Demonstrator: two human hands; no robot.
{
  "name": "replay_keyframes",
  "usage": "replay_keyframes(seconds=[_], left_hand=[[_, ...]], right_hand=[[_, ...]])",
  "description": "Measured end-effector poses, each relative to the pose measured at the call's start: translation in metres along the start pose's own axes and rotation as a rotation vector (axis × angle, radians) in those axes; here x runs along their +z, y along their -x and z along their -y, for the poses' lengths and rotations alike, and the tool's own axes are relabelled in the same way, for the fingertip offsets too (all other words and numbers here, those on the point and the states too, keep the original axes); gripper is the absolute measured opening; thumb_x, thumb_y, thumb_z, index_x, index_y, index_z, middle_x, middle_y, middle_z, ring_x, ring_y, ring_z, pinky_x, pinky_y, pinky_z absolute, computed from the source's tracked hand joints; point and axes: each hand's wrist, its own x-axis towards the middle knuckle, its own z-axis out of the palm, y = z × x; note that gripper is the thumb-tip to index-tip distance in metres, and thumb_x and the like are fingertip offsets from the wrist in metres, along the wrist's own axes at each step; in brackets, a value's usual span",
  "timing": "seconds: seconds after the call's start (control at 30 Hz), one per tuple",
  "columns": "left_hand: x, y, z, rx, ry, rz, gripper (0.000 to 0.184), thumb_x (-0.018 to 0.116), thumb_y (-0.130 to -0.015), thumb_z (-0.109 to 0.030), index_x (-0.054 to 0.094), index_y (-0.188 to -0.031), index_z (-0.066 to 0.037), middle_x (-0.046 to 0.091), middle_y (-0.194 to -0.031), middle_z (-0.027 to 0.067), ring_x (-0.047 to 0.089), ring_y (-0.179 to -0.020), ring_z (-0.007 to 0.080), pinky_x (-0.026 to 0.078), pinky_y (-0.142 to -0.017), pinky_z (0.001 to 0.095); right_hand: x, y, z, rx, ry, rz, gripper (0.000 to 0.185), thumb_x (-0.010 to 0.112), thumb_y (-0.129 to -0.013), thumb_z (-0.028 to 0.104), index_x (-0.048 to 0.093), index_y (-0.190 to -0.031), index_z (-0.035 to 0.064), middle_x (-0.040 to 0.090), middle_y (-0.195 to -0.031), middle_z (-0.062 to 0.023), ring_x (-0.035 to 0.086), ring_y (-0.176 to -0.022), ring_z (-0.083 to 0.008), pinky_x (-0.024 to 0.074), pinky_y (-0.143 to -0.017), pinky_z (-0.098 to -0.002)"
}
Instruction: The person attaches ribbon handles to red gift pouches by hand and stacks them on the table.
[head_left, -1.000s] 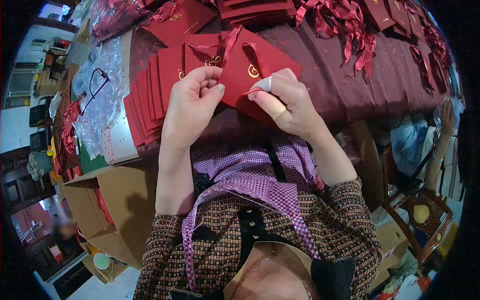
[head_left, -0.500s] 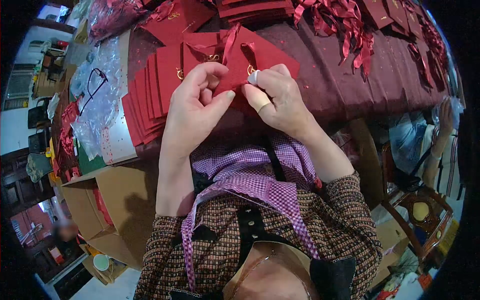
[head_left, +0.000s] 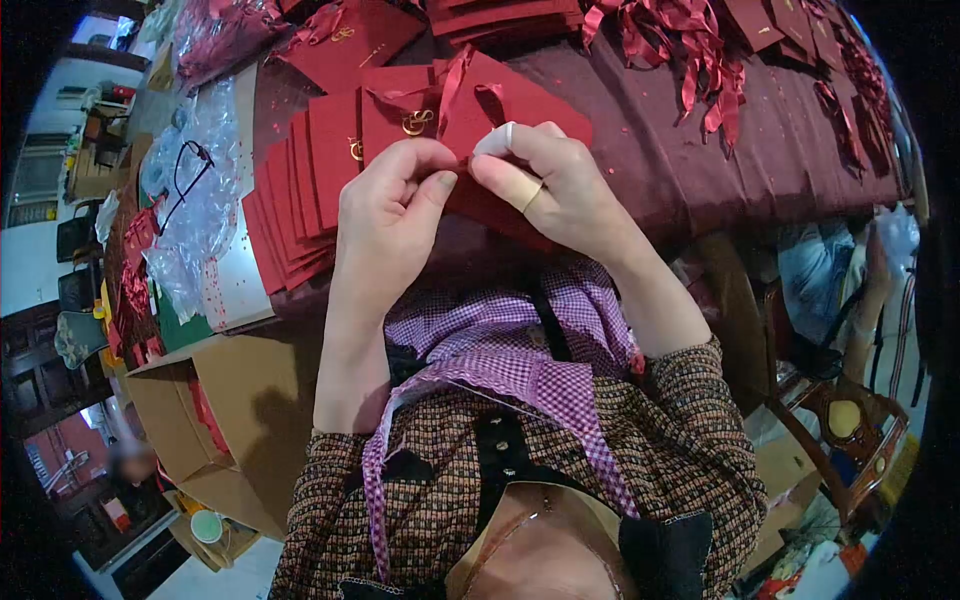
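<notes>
A red paper piece (head_left: 530, 95) with red ribbon (head_left: 455, 82) looped at its top lies in front of me, its lower part hidden by my hands. Above it, my left hand (head_left: 392, 205) is closed, thumb and forefinger pinched together. My right hand (head_left: 550, 188) is closed too, its fingertips almost meeting the left ones. A bit of red, apparently ribbon, shows between the two pinches. White wrapping covers a right fingertip, and a yellowish band circles the thumb. Beside my left hand, several red pieces with gold lettering (head_left: 318, 165) lie fanned in an overlapping row.
Dark red cloth (head_left: 640, 190) covers the table. More red pieces (head_left: 505, 18) are stacked at the back, with loose ribbons (head_left: 700, 70) right of them. Glasses (head_left: 188, 175) rest on clear plastic at left. A cardboard box (head_left: 235, 410) stands below; another person's arm (head_left: 868, 310) shows at right.
My left thumb and forefinger have closed together, and the hand has moved slightly right. My right hand has shifted a little left, bringing the fingertips closer.
</notes>
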Motion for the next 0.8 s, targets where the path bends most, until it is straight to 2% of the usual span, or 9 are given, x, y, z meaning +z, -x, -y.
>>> replay_keyframes(seconds=[0.07, 0.13, 0.17, 0.3, 0.47, 0.6, 0.8], left_hand=[[0.003, 0.001, 0.008, -0.146, 0.139, -0.083, 0.026, 0.065, -0.081, 0.001, 0.061, -0.107, 0.003, 0.058, -0.082, 0.0041, 0.049, -0.066, 0.0057, 0.044, -0.06, 0.0206], [0.001, 0.0, 0.009, -0.165, 0.143, -0.064, 0.031, 0.066, -0.081, 0.001, 0.059, -0.111, 0.004, 0.059, -0.083, 0.0036, 0.048, -0.065, 0.0051, 0.044, -0.06, 0.0205], [0.0, 0.0, 0.009, -0.18, 0.148, -0.042, 0.035, 0.066, -0.08, 0.001, 0.058, -0.115, 0.005, 0.059, -0.084, 0.0031, 0.047, -0.065, 0.0045, 0.044, -0.061, 0.0203], [0.0, 0.001, 0.013, -0.148, 0.142, -0.044, 0.035, 0.066, -0.08, 0.001, 0.059, -0.114, 0.006, 0.059, -0.084, 0.0021, 0.047, -0.064, 0.0041, 0.044, -0.061, 0.0198], [-0.002, 0.0, 0.013, -0.175, 0.124, -0.008, 0.028, 0.066, -0.08, 0.002, 0.06, -0.107, 0.006, 0.06, -0.084, 0.0008, 0.046, -0.064, 0.0034, 0.044, -0.061, 0.0196], [-0.002, -0.001, 0.013, -0.191, 0.107, 0.006, 0.024, 0.065, -0.08, 0.002, 0.06, -0.104, 0.006, 0.059, -0.083, 0.0001, 0.046, -0.064, 0.0027, 0.043, -0.061, 0.0194], [-0.001, -0.002, 0.01, -0.209, 0.203, 0.0, 0.023, 0.065, -0.081, 0.002, 0.06, -0.103, 0.006, 0.059, -0.083, -0.0006, 0.045, -0.064, 0.0016, 0.042, -0.059, 0.0181]], right_hand=[[0.001, 0.0, 0.0, -0.032, -0.02, -0.034, 0.016, 0.065, -0.086, 0.016, 0.061, -0.083, 0.0008, 0.057, -0.061, -0.0166, 0.058, -0.053, -0.03, 0.0428, -0.051, -0.0346], [0.0, 0.001, 0.0, 0.056, -0.077, -0.068, 0.013, 0.064, -0.087, 0.013, 0.061, -0.082, 0.0008, 0.057, -0.061, -0.0152, 0.058, -0.052, -0.0255, 0.0419, -0.05, -0.0332], [0.001, 0.002, -0.005, -0.019, -0.027, -0.084, 0.012, 0.064, -0.086, 0.012, 0.061, -0.082, 0.0005, 0.057, -0.06, -0.0139, 0.056, -0.05, -0.0224, 0.041, -0.049, -0.0327], [0.001, 0.005, -0.005, -0.02, -0.001, -0.058, 0.012, 0.065, -0.085, 0.012, 0.06, -0.082, 0.0015, 0.058, -0.061, -0.0128, 0.055, -0.051, -0.023, 0.0417, -0.052, -0.0328], [0.004, 0.007, -0.005, -0.018, 0.113, -0.069, 0.012, 0.067, -0.085, 0.015, 0.061, -0.083, 0.0048, 0.059, -0.065, -0.0104, 0.054, -0.058, -0.025, 0.0416, -0.07, -0.0343], [0.008, 0.007, -0.005, -0.023, 0.131, -0.11, 0.011, 0.067, -0.084, 0.015, 0.061, -0.083, 0.0059, 0.06, -0.065, -0.0091, 0.055, -0.06, -0.0254, 0.0404, -0.072, -0.0343], [0.011, 0.005, -0.004, -0.14, 0.2, -0.172, 0.011, 0.067, -0.083, 0.014, 0.059, -0.08, 0.0071, 0.06, -0.065, -0.0068, 0.057, -0.06, -0.0251, 0.0391, -0.073, -0.0344]])
